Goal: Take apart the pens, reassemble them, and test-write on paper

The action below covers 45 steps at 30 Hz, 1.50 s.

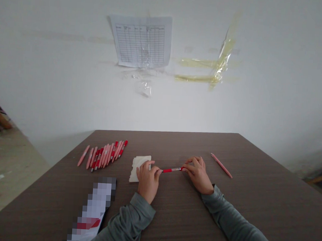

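Observation:
A red pen with a clear or silvery section lies level between my two hands, just over the dark table. My left hand pinches its left end between thumb and fingertips. At the other end, the fingers of my right hand are closed on its red tip. Partly under my left hand is a cream piece of paper or cloth with a ragged left edge. To the right of my right hand a single pink pen rests on the table.
Several pink and red pens lie side by side at the table's left. Nearer me is a blurred-out packet or box, close to my left sleeve. The wall behind the table carries a taped printed sheet and yellowish tape strips.

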Tool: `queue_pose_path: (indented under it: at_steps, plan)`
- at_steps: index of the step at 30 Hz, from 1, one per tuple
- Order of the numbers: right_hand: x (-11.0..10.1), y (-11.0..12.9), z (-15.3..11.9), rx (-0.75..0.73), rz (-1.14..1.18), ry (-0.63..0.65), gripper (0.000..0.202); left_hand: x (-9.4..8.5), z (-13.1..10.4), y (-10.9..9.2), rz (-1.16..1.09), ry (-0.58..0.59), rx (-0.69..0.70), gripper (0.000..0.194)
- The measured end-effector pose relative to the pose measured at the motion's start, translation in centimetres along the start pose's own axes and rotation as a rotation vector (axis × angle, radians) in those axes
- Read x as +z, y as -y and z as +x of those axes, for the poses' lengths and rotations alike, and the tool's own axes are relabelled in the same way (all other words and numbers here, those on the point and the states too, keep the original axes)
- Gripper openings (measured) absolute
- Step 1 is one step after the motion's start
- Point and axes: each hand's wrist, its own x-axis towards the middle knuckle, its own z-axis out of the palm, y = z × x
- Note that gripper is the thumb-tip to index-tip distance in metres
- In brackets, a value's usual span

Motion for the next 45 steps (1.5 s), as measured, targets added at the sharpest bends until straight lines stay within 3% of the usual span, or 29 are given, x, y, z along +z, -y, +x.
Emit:
queue_pose_path:
  at_steps: [4,16,28,45]
  plan:
    - [-0.01,0.0,0.05,-0.002,0.018,0.011,0.02,0.02,-0.02,0.09,0.011,0.0,0.004,0.022]
    - [0.44,-0.24,-0.12,-0.007,0.003,0.009,0.017,-0.42,0.05,-0.11,-0.044,0.035,-0.012,0.008]
    - [0.52,-0.32,-0.1,0.005,0.016,0.007,0.019,0.29,-0.04,0.37,0.032,0.009,0.013,0.024]
    - [0.52,-0.42,-0.13,0.011,0.028,0.002,0.02,-0.3,-0.13,-0.17,-0.045,0.04,-0.007,0.012]
